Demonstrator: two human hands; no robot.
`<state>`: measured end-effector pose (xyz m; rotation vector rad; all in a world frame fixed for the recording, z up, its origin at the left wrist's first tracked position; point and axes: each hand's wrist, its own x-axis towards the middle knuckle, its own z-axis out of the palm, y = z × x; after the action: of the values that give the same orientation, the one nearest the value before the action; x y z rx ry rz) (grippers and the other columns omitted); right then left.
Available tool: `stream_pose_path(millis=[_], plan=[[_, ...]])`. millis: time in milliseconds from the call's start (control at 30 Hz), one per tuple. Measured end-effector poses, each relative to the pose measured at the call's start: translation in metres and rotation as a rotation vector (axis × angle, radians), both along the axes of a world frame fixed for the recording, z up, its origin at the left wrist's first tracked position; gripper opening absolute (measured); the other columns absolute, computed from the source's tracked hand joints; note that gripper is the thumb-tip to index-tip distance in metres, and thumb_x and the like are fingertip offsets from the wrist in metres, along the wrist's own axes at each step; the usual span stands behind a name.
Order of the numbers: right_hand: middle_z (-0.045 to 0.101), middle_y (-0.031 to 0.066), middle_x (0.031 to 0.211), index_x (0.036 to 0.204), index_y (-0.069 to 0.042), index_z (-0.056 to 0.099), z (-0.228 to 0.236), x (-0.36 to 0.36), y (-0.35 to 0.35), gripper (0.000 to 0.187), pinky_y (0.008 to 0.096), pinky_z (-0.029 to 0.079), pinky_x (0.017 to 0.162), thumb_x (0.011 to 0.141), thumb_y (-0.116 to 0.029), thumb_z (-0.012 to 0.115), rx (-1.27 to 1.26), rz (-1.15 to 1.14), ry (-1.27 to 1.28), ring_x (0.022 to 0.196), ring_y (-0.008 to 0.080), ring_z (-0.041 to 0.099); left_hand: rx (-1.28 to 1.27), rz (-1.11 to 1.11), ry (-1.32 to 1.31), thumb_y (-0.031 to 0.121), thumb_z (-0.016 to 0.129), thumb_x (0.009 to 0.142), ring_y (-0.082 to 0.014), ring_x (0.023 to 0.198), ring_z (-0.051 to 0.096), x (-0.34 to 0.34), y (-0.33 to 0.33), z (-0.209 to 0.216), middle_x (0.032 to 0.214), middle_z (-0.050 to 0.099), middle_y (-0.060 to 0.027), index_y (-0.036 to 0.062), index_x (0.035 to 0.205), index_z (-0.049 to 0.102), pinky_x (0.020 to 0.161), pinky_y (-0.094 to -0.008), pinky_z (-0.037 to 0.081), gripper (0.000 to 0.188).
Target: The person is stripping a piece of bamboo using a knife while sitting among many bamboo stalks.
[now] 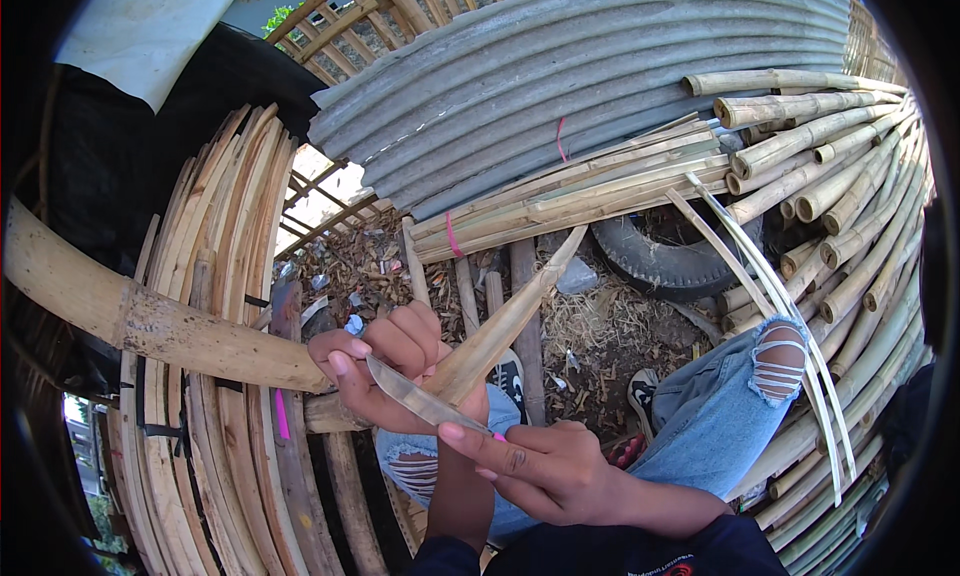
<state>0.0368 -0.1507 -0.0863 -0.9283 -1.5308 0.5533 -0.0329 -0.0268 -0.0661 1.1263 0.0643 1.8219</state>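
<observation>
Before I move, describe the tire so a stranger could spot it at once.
Find the big grey corrugated sheet across the top. Below it lies a split-bamboo bundle with a pink tie. Under its right part, the tire is the dark curved ring, unlike the straight, pale bamboo poles.

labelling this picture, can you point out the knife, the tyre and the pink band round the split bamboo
Knife [424, 400]: head view, middle of the blade
Tyre [655, 268]: head view, on its dark ring
Pink band [453, 235]: head view, middle of its length
</observation>
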Motion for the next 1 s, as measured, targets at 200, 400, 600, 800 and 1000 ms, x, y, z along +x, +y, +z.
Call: stream_pose_path(millis=[200, 400, 600, 800, 1000], plan=[[0.039, 0.0009, 0.057, 0.135, -0.011, 0.049, -0.006, -0.003, 0.003, 0.057, 0.0303, 0.034, 0.037, 0.080, -0.006, 0.064, 0.072, -0.063, -0.010, 0.042, 0.0131, 0.043, -0.053, -0.006, -0.054, 0.029, 0.027, 0.100, -0.0090, 0.040, 0.020, 0.000, 0.001, -0.004, 0.045, 0.029, 0.0019, 0.0126, 0.089, 0.040, 0.043, -0.0255, 0.021, 0.023], [0.037, 0.0006, 0.056, 0.135, -0.012, 0.050, -0.007, -0.004, 0.002, 0.058, 0.0302, 0.033, 0.036, 0.079, -0.007, 0.066, 0.077, -0.063, 0.007, 0.041, 0.0133, 0.042, -0.031, 0.003, -0.006, 0.029, 0.027, 0.100, -0.0092, 0.040, 0.022, -0.002, 0.000, -0.001, 0.046, 0.029, 0.0021, 0.0123, 0.089, 0.040, 0.044, -0.0256, 0.022, 0.024], [0.036, 0.0006, 0.057, 0.134, -0.013, 0.051, -0.011, -0.004, 0.002, 0.058, 0.0304, 0.034, 0.036, 0.079, -0.007, 0.067, 0.102, -0.112, -0.070, 0.040, 0.0135, 0.041, -0.028, 0.025, -0.016, 0.030, 0.039, 0.100, -0.0070, 0.041, 0.019, 0.004, -0.002, 0.000, 0.048, 0.025, 0.0036, 0.0093, 0.086, 0.042, 0.044, -0.0226, 0.022, 0.025], [0.034, -0.0008, 0.056, 0.134, -0.015, 0.052, -0.012, -0.006, 0.002, 0.059, 0.0285, 0.035, 0.036, 0.077, -0.008, 0.068, 0.119, -0.126, -0.048, 0.039, 0.0120, 0.039, -0.033, -0.007, -0.035, 0.029, 0.026, 0.101, -0.0089, 0.040, 0.022, 0.001, 0.000, -0.003, 0.047, 0.027, 0.0025, 0.0114, 0.089, 0.039, 0.043, -0.0256, 0.022, 0.025], [0.033, -0.0021, 0.059, 0.132, -0.024, 0.054, -0.014, -0.006, 0.003, 0.061, 0.0253, 0.037, 0.039, 0.074, -0.011, 0.063, 0.152, -0.329, -0.383, 0.042, 0.0088, 0.041, -0.040, 0.018, -0.033, 0.029, 0.039, 0.100, -0.0077, 0.040, 0.022, 0.004, -0.003, 0.002, 0.046, 0.027, 0.0034, 0.0092, 0.086, 0.044, 0.043, -0.0229, 0.025, 0.025]])
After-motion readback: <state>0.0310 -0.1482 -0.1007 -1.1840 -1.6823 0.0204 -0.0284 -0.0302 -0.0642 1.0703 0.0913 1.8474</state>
